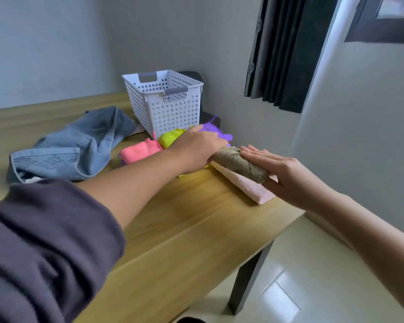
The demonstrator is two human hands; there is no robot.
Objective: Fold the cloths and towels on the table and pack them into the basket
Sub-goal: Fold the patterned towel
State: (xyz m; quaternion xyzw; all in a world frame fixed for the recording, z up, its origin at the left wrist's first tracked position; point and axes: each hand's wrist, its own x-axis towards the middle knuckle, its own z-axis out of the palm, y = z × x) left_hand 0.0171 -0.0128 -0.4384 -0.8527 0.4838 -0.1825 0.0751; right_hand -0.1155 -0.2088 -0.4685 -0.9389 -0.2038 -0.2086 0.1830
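A rolled brown towel [239,163] lies on a folded pale pink towel [250,186] near the table's right edge. My right hand [282,170] rests flat on the roll's near end, fingers straight. My left hand [197,145] lies at the roll's far end, palm down; whether it grips the roll is hidden. Behind it sit a folded pink cloth [140,152], a yellow-green cloth [170,137] and a purple cloth [216,131]. A crumpled blue towel [79,148] lies at the left. The white perforated basket [166,101] stands at the back.
The wooden table [184,229] ends at its right edge just past the pink towel, with a dark leg [250,276] and tiled floor below. A grey wall and a dark curtain [287,50] stand to the right. A dark object sits behind the basket.
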